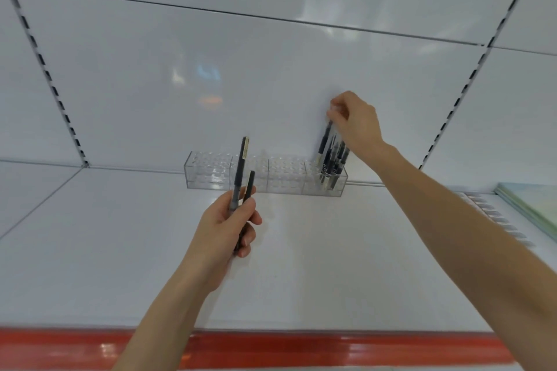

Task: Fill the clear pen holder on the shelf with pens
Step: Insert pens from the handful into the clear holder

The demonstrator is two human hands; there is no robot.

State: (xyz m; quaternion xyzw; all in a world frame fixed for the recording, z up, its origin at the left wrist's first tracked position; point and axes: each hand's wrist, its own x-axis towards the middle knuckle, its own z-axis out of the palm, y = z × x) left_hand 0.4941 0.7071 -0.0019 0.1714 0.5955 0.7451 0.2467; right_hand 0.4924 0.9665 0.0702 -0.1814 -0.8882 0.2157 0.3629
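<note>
A long clear pen holder (211, 173) with several compartments stands at the back of the white shelf (120, 250), against the rear panel. Its rightmost compartment holds several dark pens (336, 159) standing upright. My right hand (355, 123) is above that compartment, fingers pinched on the top of one pen (325, 140) whose lower end is down among the others. My left hand (229, 226) hovers in front of the holder's middle, gripping two dark pens (241, 172) that point upward.
The shelf has a red front edge (301, 349). A stack of pale green sheets or books (533, 205) lies at the far right, with a row of small label strips (494, 214) beside it. Slotted uprights run up the back wall on both sides.
</note>
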